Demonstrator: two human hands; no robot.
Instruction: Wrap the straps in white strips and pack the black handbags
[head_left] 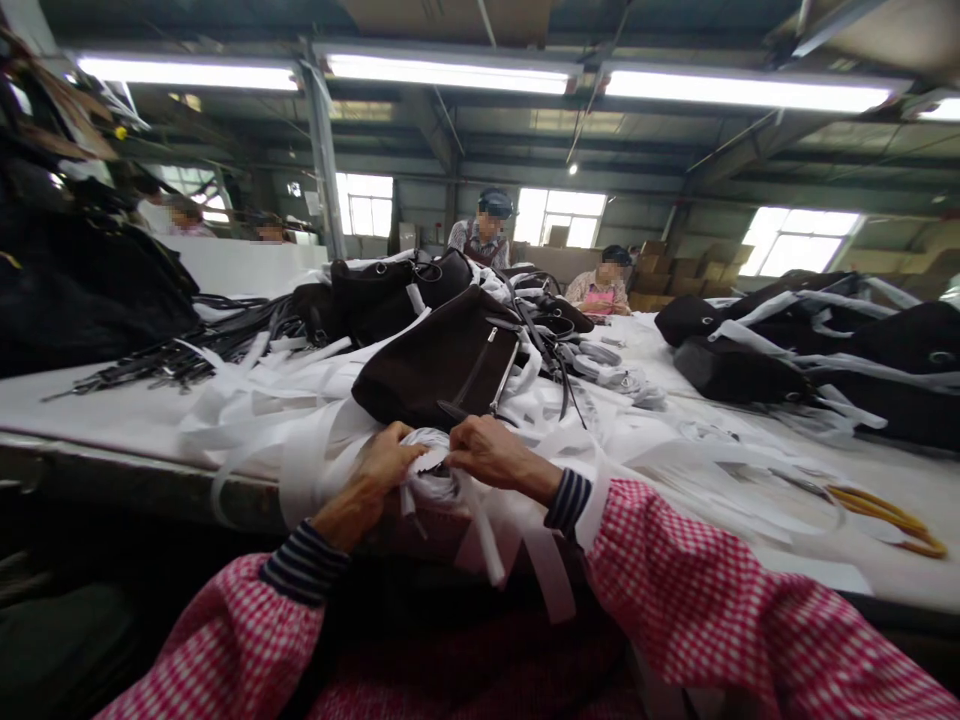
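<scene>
My left hand [379, 470] and my right hand [491, 455] meet at the table's near edge, both pinched on a bunch of white paper strips [435, 480] wrapped round something dark that I cannot make out. Loose ends of the strips hang down over my lap. Just behind my hands lies a dark brown handbag [442, 360] with a metal zip, tilted on a bed of white strips. Both sleeves are pink checked over striped cuffs.
The white table [112, 410] carries a heap of black straps [187, 350] at left and more dark bags [825, 350] wrapped in white strips at right. Yellow-handled scissors [892, 515] lie at right. Two people [487, 235] work at the far side.
</scene>
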